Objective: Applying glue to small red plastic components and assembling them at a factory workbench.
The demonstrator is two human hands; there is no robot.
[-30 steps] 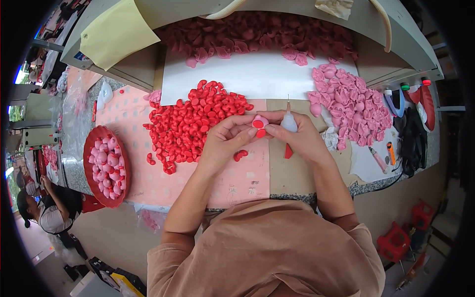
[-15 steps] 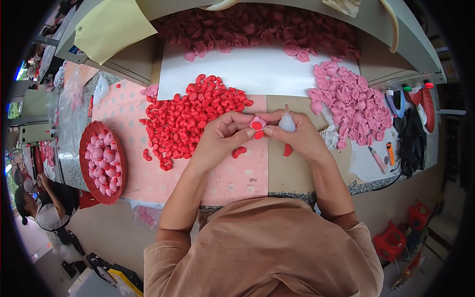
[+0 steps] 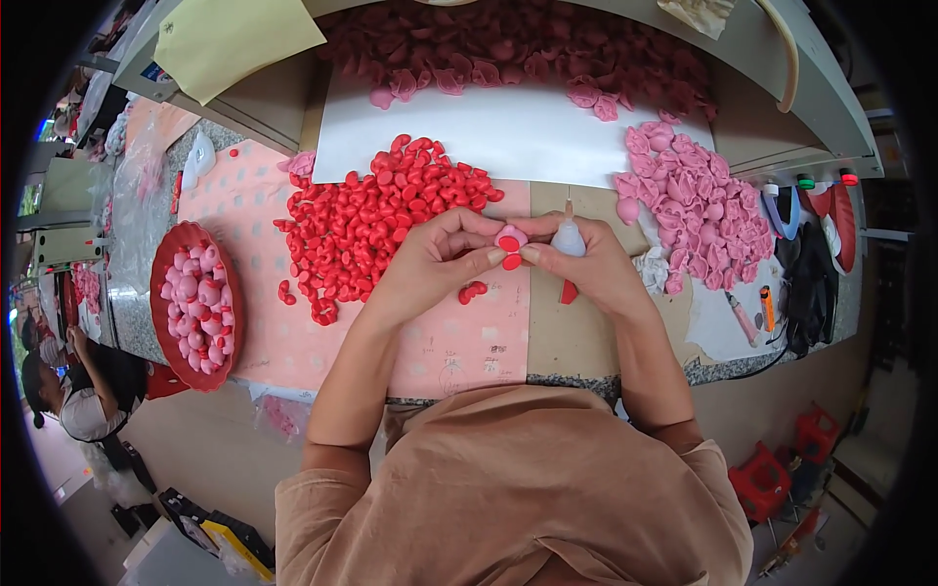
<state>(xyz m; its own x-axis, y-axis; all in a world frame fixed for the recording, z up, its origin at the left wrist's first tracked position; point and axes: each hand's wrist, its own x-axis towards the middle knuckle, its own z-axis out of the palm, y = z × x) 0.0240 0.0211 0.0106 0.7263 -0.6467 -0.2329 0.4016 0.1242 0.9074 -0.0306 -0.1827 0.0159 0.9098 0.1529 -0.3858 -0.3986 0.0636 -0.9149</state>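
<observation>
Before you, the pink sheet [image 3: 313,342] bears dark handwritten marks [image 3: 496,349] near its front edge, too small to read.

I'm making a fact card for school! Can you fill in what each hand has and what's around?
Left hand: pinching a small pink-and-red piece
Right hand: fingertips at the same piece, needle-tipped bottle held too
Left of middle: pile of red pieces
Right side: pile of pink cupped pieces
Far left: red bowl of pink-and-red pieces
</observation>
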